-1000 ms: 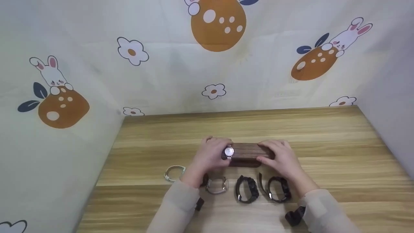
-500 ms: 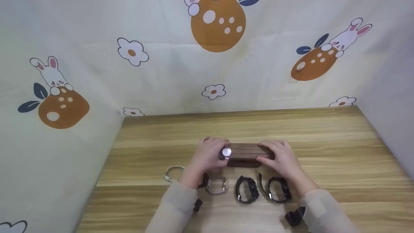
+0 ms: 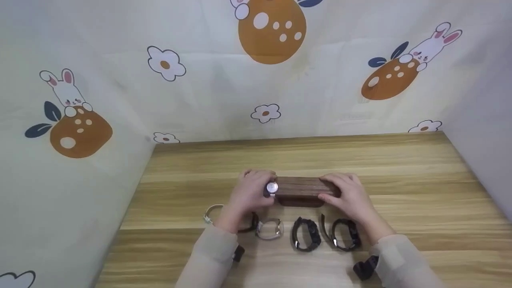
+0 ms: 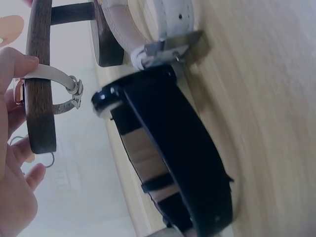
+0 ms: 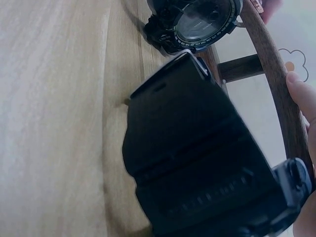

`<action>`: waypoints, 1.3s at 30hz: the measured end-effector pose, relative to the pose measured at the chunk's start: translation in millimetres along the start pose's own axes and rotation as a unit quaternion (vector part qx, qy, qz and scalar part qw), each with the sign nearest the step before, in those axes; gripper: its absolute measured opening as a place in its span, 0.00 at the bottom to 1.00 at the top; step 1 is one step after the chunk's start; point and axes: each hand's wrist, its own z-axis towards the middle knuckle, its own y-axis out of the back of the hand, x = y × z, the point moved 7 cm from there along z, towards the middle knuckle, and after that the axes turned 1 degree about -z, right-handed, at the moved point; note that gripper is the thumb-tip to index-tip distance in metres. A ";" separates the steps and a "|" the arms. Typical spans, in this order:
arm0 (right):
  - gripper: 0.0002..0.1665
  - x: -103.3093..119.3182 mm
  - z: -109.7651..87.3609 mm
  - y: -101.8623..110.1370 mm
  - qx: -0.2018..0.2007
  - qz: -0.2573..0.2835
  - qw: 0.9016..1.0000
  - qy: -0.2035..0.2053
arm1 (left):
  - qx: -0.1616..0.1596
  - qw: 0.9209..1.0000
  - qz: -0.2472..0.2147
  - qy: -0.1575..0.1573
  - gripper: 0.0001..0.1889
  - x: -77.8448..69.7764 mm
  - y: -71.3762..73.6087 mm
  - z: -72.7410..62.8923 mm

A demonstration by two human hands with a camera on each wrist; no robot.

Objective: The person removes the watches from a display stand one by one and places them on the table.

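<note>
A dark wooden watch stand (image 3: 300, 186), a bar raised on a base, stands mid-table. A small white-strapped wristwatch (image 3: 272, 187) with a round pale dial is looped about its left end. My left hand (image 3: 250, 194) holds this watch; in the left wrist view a fingertip touches its strap (image 4: 54, 74) against the bar. My right hand (image 3: 352, 198) grips the stand's right end, thumb on the near side and fingers on the far side. In the right wrist view a fingertip presses on the bar (image 5: 271, 64). Some fingers of both hands are hidden behind the bar.
Several buckled watches lie in a row nearer me: a white-strapped one (image 3: 212, 209), a dark one (image 4: 177, 148) partly behind my left wrist, a pale one (image 3: 270, 239), and two black ones (image 3: 307, 235), the rightmost with its strap end sticking up. A patterned curtain (image 3: 216, 88) borders the table's back.
My left hand and the small watch have slid left along the bar, baring more of the wood. The right hand and the watches on the table keep their places.
</note>
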 end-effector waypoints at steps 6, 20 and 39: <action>0.31 -0.2 0.2 0.1 -0.004 0.002 1.000 0.004 | -0.004 1.000 -0.010 0.005 0.29 8.2 2.4 -4.8; 0.31 -1.7 0.8 -0.4 -0.001 -0.002 1.000 -0.001 | -0.014 0.989 -0.148 0.018 0.30 30.7 3.6 -17.1; 0.31 -1.9 0.5 -0.6 0.003 -0.007 1.000 -0.006 | 0.027 0.925 -0.364 0.103 0.40 44.4 -17.9 -24.1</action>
